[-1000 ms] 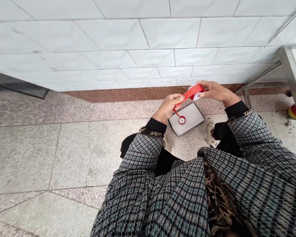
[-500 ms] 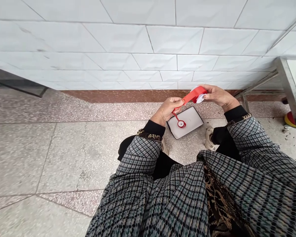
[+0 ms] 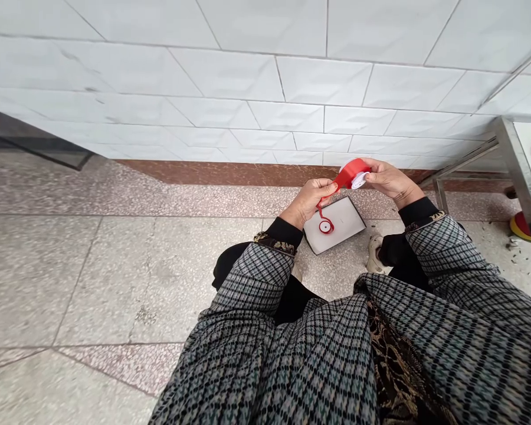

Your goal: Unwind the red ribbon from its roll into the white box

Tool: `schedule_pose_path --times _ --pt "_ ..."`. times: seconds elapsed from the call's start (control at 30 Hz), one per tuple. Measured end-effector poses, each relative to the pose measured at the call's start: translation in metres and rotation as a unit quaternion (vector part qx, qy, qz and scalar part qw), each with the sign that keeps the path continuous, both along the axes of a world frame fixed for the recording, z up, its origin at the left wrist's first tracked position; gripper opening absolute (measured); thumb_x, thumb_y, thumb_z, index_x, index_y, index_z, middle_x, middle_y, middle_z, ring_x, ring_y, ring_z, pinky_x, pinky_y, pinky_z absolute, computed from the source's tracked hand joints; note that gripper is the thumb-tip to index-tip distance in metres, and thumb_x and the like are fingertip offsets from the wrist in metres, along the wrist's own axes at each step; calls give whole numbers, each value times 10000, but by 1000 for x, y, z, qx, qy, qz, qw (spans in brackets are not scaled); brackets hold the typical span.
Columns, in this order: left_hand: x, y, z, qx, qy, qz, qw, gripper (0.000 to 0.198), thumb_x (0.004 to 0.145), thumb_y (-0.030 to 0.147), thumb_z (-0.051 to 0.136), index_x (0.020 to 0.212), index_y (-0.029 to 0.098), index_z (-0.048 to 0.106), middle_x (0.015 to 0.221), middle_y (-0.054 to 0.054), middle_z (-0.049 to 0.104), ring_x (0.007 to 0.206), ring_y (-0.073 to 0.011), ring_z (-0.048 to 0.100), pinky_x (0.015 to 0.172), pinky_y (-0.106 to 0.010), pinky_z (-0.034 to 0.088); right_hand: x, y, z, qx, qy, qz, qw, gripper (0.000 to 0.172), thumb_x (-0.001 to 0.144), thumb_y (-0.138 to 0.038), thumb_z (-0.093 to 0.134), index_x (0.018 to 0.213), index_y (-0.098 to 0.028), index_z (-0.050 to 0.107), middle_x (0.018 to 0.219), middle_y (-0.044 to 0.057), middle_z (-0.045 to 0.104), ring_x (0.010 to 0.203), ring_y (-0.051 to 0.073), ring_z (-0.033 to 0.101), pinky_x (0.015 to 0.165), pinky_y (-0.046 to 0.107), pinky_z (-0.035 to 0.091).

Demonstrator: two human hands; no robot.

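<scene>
My right hand holds a spool of red ribbon up in front of me, fingers wrapped round it. My left hand pinches the loose ribbon end, which runs a short way from the spool. A thin red curl hangs down from that hand toward a small red ring. The ring lies on a white card with a dark border on the floor between my feet.
A white tiled wall with a brown skirting rises just beyond the card. A metal table leg and frame stand at the right, with a red and yellow object under it. Speckled stone floor stretches to the left.
My hands have come closer together, so the ribbon stretch between spool and left hand is shorter. The view has tipped slightly, shifting everything a little down and right.
</scene>
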State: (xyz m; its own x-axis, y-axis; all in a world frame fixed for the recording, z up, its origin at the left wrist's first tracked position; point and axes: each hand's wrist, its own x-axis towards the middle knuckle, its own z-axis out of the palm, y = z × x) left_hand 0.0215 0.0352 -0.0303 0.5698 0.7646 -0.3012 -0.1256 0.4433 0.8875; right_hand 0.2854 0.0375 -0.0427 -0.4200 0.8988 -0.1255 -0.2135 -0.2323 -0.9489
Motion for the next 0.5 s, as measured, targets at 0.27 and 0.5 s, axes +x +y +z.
schedule_pose_path --times 0.27,0.5 --pt "-1 1 -4 -1 -10 5 1000 405 918 466 919 742 148 740 437 77 421 419 -39 321 529 -217 238 -3 0 2 -17 8 -9 1000 717 603 -659 1142 1089 -234 832 980 22 818 861 219 709 883 362 612" --pt "9 -7 -7 -64 -51 54 995 308 865 299 961 965 166 701 583 115 518 398 -12 289 522 -219 297 -10 -1 -9 -13 20 -8 1000 674 612 -690 1124 995 -237 805 947 26 811 866 222 690 877 345 574"
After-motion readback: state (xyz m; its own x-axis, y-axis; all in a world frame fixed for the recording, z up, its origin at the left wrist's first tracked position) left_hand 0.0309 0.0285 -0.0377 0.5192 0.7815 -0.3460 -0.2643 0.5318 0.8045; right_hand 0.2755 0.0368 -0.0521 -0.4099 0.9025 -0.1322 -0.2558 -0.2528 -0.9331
